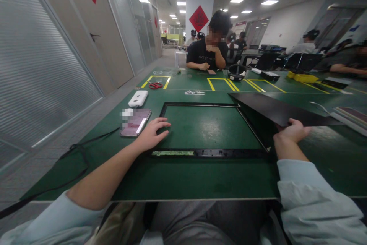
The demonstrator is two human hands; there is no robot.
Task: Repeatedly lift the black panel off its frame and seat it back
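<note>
A thin black rectangular frame [229, 153] lies flat on the green table [200, 180], with a green circuit strip [172, 153] along its near side. My left hand [153, 134] is at the frame's left side, fingers spread, holding nothing. To the right, my right hand [292, 132] grips the near edge of a dark flat panel [275, 108]. The panel is tilted, raised over the table beside the frame's right side. Part of the right hand's fingers is hidden beneath the panel.
Left of the frame lie a phone [135, 122], a white device [138, 98] and a black cable [100, 136]. Red scissors [155, 85] and a black headset [236, 72] are farther back. A person [210, 52] sits across the table. Flat devices [351, 119] are at right.
</note>
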